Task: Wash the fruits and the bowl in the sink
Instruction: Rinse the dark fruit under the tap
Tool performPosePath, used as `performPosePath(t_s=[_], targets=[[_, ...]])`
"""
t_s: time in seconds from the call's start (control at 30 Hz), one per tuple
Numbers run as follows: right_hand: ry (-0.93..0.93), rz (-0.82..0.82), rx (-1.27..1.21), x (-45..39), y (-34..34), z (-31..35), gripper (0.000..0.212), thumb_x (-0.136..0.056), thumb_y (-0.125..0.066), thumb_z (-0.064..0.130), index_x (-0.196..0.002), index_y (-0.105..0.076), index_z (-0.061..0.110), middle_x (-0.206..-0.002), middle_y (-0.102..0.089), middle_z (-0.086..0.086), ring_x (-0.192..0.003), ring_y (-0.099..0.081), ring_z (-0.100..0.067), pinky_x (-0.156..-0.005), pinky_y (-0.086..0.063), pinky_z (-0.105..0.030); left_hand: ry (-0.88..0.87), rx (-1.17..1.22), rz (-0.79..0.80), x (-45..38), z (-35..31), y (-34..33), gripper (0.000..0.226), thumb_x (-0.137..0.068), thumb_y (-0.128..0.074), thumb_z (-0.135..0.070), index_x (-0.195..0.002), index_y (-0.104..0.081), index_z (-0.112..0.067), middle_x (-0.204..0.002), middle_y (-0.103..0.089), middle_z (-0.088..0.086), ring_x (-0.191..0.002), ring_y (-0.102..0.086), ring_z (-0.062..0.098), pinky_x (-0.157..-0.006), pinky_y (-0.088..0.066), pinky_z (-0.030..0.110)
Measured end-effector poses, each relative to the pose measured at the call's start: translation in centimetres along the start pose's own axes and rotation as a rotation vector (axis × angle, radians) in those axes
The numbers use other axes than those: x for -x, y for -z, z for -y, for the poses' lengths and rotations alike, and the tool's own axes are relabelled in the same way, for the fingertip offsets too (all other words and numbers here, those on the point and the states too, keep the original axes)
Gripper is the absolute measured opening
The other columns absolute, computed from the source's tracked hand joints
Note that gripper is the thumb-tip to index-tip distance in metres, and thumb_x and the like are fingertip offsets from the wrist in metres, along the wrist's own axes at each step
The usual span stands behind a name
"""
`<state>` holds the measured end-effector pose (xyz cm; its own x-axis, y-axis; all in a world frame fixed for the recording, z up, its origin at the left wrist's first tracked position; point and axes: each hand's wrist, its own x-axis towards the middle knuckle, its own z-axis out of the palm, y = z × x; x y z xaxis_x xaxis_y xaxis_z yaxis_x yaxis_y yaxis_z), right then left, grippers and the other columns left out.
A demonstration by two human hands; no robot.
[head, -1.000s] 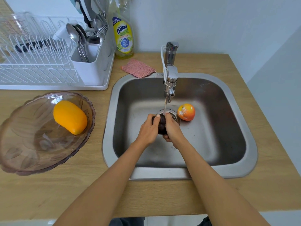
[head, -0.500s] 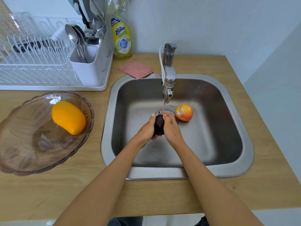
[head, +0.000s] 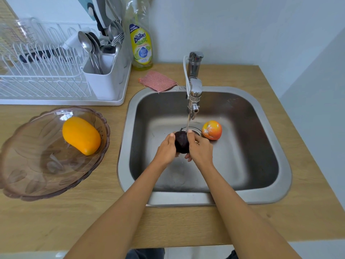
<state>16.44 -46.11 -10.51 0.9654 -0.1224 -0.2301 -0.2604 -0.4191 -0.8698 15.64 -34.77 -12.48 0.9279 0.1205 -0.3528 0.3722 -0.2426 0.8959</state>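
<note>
Left grip: the left hand [head: 165,149] is wrapped round the dark purple fruit [head: 181,142] from its nine o'clock side, fingers curled under it, thumb up top.
Right grip: the right hand [head: 200,149] clamps the same fruit from three o'clock, thumb pressed along the top edge, fingertips showing beneath.
Dark purple fruit: held up between both hands, above the sink floor, right over the drain [head: 197,132] and dead centre of the basin.
Water: a thin stream [head: 188,125] drops from the tap [head: 194,94] at twelve o'clock and lands on the top of the fruit, just by the right thumb.
Orange-red fruit: there it sits, the orange-red fruit [head: 212,130] on the sink floor at two o'clock of the hands, just beside the drain, apart from the right hand, pale patches on its skin.
Sink: the steel sink [head: 261,195] is set in the wooden table [head: 56,221], both forearms reaching in over its near rim at six o'clock.
Bowl: the tinted glass bowl [head: 28,180] stands on the table at nine o'clock, well apart from the sink rim.
Yellow fruit: the yellow fruit [head: 81,135] lies inside that bowl, toward its far right side.
Cloth: a pink scrubbing cloth [head: 157,83] lies at eleven o'clock, one corner touching the sink rim.
Soap: a yellow dish-soap bottle [head: 141,47] stands upright behind the cloth, against the wall.
Rack: a white dish rack [head: 46,79] at ten o'clock, spoons and forks [head: 93,47] upright in its holder.
</note>
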Motion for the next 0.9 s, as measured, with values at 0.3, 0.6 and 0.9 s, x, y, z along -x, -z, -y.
performPosePath(t_s=[0.3,0.6,0.9], targets=[[-0.257,0.217,-0.275,-0.3,0.1,-0.1,0.035,-0.099,-0.040,0.031,-0.132,-0.052,0.031,-0.127,-0.057,-0.006,-0.088,-0.071,-0.032,-0.060,-0.059,-0.032,0.030,0.028,0.077,0.0,-0.2,0.1,0.049,-0.102,-0.022,-0.045,-0.149,-0.027,-0.029,-0.140,-0.048,0.010,-0.113,-0.057,0.030,-0.074,-0.050,0.026],[-0.279,0.329,-0.335,-0.2,0.2,-0.2,0.025,-0.102,-0.039,0.036,-0.124,-0.045,0.027,-0.107,-0.059,-0.004,-0.080,-0.072,-0.038,-0.069,-0.059,-0.036,0.106,0.073,0.068,0.9,-0.4,0.7,0.054,-0.096,-0.036,-0.055,-0.138,-0.039,-0.021,-0.130,-0.056,0.006,-0.105,-0.062,0.021,-0.073,-0.053,0.024],[-0.287,0.471,-0.178,0.6,0.0,-0.6,0.036,-0.099,-0.046,0.041,-0.129,-0.041,0.022,-0.118,-0.057,-0.007,-0.092,-0.070,-0.031,-0.081,-0.058,-0.039,0.219,0.052,0.043,1.9,0.0,1.9,0.044,-0.100,-0.034,-0.042,-0.133,-0.046,-0.014,-0.114,-0.056,0.006,-0.092,-0.058,0.021,-0.069,-0.051,0.027]])
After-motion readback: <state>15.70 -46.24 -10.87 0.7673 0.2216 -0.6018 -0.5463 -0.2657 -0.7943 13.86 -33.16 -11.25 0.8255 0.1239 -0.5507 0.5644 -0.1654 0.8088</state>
